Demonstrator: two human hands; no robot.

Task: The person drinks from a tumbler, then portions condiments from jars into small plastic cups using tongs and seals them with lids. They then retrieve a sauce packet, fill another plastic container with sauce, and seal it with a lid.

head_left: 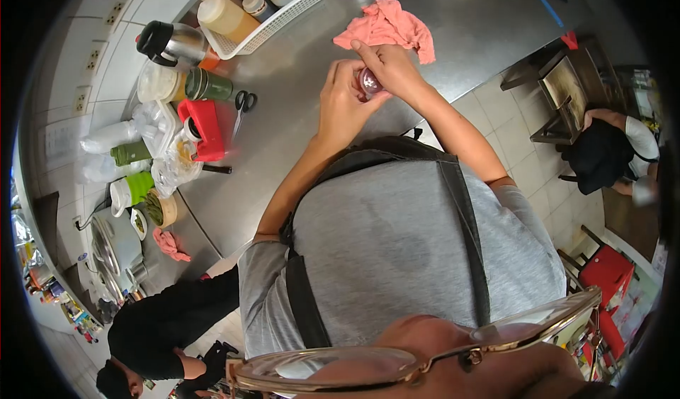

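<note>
Over the steel counter, my hands meet around a small, shiny, reddish-purple round thing (369, 81); its exact kind is hard to make out. My left hand (341, 107) is curled about its near and left side. Closed against the far and right side is my right hand (394, 71), with its thumb pointing up toward a crumpled pink cloth (388, 27). That cloth lies on the counter just beyond my fingers. Part of the round thing is hidden by both hands.
Scissors (244, 110), a red container (204, 130), a steel jug (170, 43) and a white basket (273, 23) of bottles stand left on the steel counter (283, 73). One person (163, 328) bends at lower left; another (609, 147) is at right beside a wooden stool (565, 91).
</note>
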